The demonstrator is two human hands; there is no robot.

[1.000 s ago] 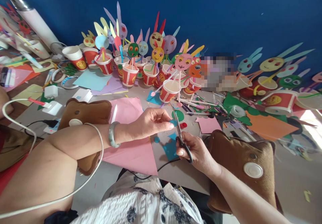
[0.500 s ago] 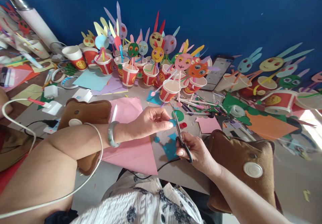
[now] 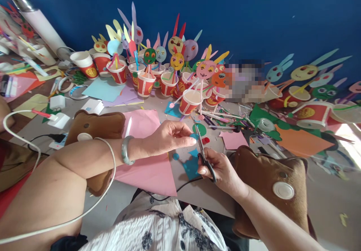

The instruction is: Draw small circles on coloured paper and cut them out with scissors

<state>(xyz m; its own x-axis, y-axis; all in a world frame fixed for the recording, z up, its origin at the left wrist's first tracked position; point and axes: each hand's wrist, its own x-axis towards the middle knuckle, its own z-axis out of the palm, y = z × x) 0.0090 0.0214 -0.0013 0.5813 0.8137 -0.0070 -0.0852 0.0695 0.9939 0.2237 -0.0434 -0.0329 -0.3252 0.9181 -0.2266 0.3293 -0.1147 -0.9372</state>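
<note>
Between the thumb and fingers of my left hand (image 3: 172,138) is a small piece of blue paper (image 3: 194,136). My right hand (image 3: 221,168) grips a pair of scissors (image 3: 207,161) by its black handles, with the blades pointing up beside the blue piece. Whether the blades touch its edge, I cannot tell. Just beyond them a green paper circle (image 3: 199,130) lies on the table, with a small red piece (image 3: 205,140) next to it. Below my hands rest a cut blue sheet (image 3: 192,166) and a small blue disc (image 3: 175,156).
Paper cups (image 3: 146,84) with paper-faced figures line the blue wall. Pink paper (image 3: 149,174) lies under my left arm, near a brown cushion (image 3: 96,123). Another brown cushion (image 3: 270,183) sits by my right forearm. A white cable (image 3: 111,157) crosses my left arm. Scraps and pens (image 3: 222,117) lie ahead.
Both hands stay nearly in place, still holding the blue piece and the scissors. A blurred patch now covers the phone area at the back right.
</note>
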